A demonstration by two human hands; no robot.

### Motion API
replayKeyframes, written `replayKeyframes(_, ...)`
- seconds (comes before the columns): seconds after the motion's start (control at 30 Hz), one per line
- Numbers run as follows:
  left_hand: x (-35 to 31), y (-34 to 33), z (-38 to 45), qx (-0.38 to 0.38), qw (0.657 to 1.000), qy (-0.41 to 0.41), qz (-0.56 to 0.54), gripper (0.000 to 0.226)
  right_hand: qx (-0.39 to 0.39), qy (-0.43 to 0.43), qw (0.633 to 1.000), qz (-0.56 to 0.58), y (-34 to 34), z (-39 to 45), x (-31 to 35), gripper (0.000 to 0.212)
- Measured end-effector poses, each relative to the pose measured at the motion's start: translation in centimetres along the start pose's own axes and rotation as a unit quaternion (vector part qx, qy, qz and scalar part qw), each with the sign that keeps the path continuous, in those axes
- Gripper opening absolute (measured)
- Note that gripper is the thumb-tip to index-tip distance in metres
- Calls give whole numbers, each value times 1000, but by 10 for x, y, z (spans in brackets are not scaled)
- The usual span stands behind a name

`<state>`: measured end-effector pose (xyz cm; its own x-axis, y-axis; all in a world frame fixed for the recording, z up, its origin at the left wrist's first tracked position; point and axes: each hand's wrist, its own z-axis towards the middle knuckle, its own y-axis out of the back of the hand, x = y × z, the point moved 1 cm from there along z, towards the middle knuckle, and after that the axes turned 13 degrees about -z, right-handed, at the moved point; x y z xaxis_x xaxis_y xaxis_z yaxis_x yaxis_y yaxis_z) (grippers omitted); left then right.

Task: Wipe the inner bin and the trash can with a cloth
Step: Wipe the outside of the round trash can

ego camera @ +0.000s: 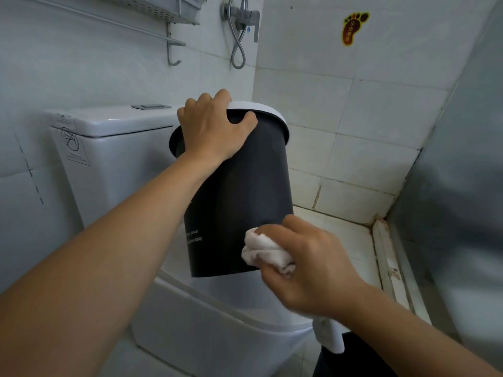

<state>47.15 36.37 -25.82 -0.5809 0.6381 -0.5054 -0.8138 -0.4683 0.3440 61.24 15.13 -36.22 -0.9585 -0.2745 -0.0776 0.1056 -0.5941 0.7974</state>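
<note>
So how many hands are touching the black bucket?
2. The left hand grips the black bucket at its rim; the right hand presses a white cloth against its lower side.

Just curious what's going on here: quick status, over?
Left hand grips the dark bin at its rim, held above the toilet. Right hand presses a bunched white cloth to the bin's lower side. Nothing in the way.
</note>
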Motion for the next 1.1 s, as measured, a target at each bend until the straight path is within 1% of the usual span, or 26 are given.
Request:
replayKeyframes(0.13, 14, 4, -1, -8, 999, 41, -10, 44, -41, -79, 995, -35, 4, 3, -35, 23)
replayKeyframes(0.2, 20, 3, -3, -8, 998, 56, -30, 46, -56, -86, 994, -39, 4, 3, -36, 22)
replayKeyframes(0.3, 23, 6, -2, -3, 996, 73, -48, 45, -53, -76, 995, -35, 1, 3, -31, 23)
replayKeyframes(0.4, 28, 13, 0, 1, 994, 91, -52, 44, -61, -127, 989, -51, -2, 6, -50, 19)
replayKeyframes(0.47, 33, 16, -1, -2, 994, 94, -60, 45, -53, -162, 983, -67, -5, 7, -63, 15)
replayKeyframes(0.53, 33, 15, -2, -3, 994, 85, -62, 46, -48, -168, 982, -77, -5, 4, -65, 14)
replayKeyframes(0.63, 25, 9, -1, -10, 996, 65, -54, 45, -53, -130, 988, -57, -1, 1, -52, 23)
replayKeyframes(0.7, 16, 3, -1, -13, 998, 44, -43, 46, -51, -63, 996, -44, 4, 1, -36, 29)
replayKeyframes(0.77, 4, -3, -2, -9, 999, 19, -36, 45, -30, 29, 998, -57, 5, -1, -19, 34)
replayKeyframes(0.8, -2, -5, -2, -5, 999, 8, -32, 44, -19, 58, 996, -67, 4, -2, -16, 36)
replayKeyframes(0.83, -7, -7, -1, -2, 1000, 1, -25, 43, -15, 64, 995, -73, 5, -2, -17, 37)
replayKeyframes(0.9, -10, -7, 0, -2, 1000, 5, -10, 41, -24, 18, 997, -75, 6, -2, -32, 35)
replayKeyframes(1.0, -4, -6, 3, -8, 1000, 29, -5, 39, -40, -95, 991, -85, 8, -2, -63, 27)
replayKeyframes(1.07, -3, -6, 4, -9, 1000, 30, -5, 39, -49, -137, 985, -89, 4, -3, -72, 24)
replayKeyframes(1.1, -4, -7, 4, -8, 1000, 27, -3, 39, -53, -143, 985, -86, 3, -5, -73, 23)
